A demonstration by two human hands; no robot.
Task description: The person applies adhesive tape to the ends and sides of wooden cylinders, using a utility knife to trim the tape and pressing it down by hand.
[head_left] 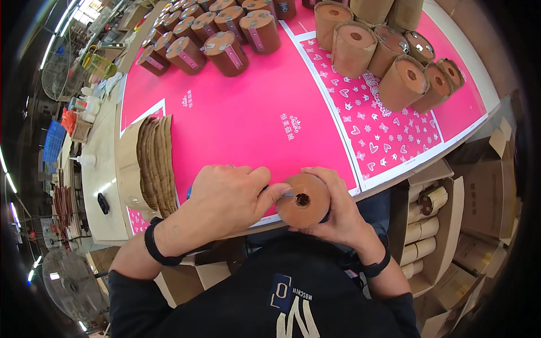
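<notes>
- One brown cylinder point(309, 216), holed end facing up, at the near edge of the table point(397, 179).
- One right hand point(346, 217), fingers and thumb clamped around the cylinder's side.
- One left hand point(225, 197), fingers curled together, thumb touching the holed end beside the opening; whether anything is pinched there, cannot tell.
- Many brown drums point(226, 56) with metallic patches, grouped toward the table's far left corner.
- Several paper-wrapped rolls point(352, 56), clustered toward the far right corner.
- One layered stack of brown paper point(156, 163), near left corner.
- Pink printed sheets point(242, 112), covering most of the tabletop.
</notes>
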